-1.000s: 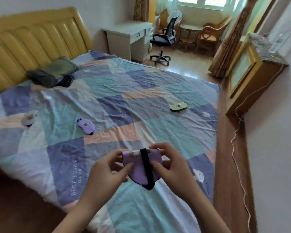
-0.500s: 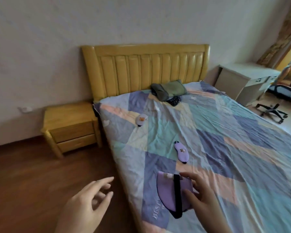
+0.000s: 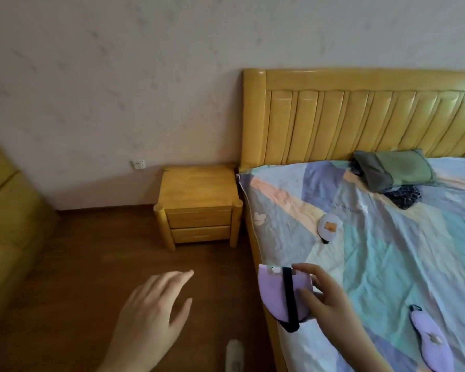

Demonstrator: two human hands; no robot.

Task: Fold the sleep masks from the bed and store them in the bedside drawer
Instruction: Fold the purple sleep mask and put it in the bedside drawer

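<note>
Folded lilac sleep mask (image 3: 278, 294) with black strap, pinched in right hand (image 3: 324, 296) fingers over the bed's (image 3: 387, 253) near left edge, probably light, soft, best gripped across the fold; left hand (image 3: 153, 312) open, empty, toward two-drawer bedside cabinet (image 3: 199, 208).

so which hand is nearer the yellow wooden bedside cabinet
Left. The left hand hangs open above the floor in front of the yellow wooden bedside cabinet; the right hand holds a folded purple sleep mask at the bed's edge.
</note>
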